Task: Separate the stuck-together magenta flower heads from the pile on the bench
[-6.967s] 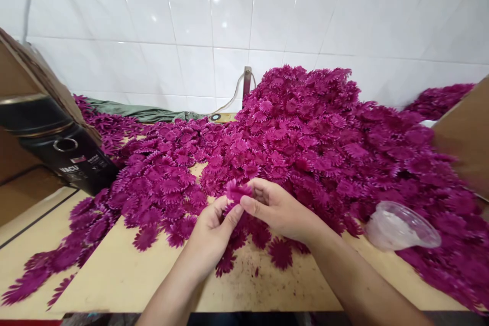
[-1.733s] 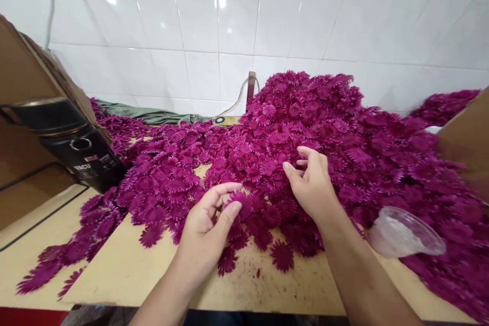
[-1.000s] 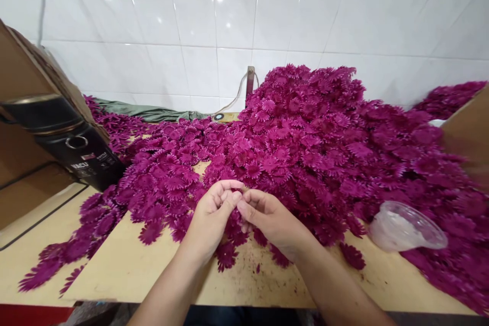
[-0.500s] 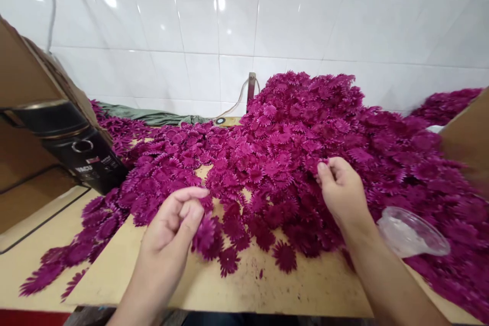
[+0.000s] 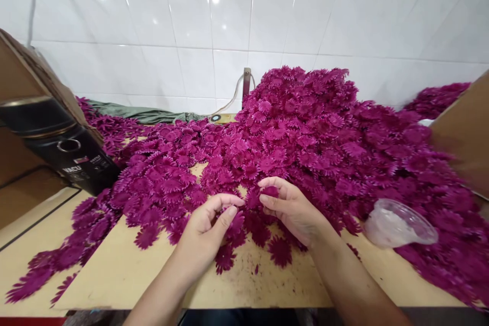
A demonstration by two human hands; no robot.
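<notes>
My left hand point(image 5: 208, 226) is closed in a pinch in front of the pile. A magenta artificial flower point(image 5: 236, 222) hangs just below its thumb and appears to be held there. Facing it, my right hand point(image 5: 288, 209) pinches another magenta flower layer point(image 5: 269, 191) between thumb and fingers. The two hands are close but not touching. Behind them rises a large heap of the same magenta flowers point(image 5: 301, 127). One loose flower point(image 5: 280, 251) lies flat on the wooden board point(image 5: 153, 280) below my right hand.
A clear plastic tub with whitish contents point(image 5: 397, 224) sits tilted at right. On the left stand a black flask point(image 5: 64, 147) and a cardboard box point(image 5: 19, 71); another box point(image 5: 464, 132) is at right. Green cloth point(image 5: 141, 112) lies along the white tiled wall point(image 5: 229, 20).
My right hand has come leftward from the heap with a flower in its fingers. My left hand has moved right, toward it. The view has shifted slightly.
</notes>
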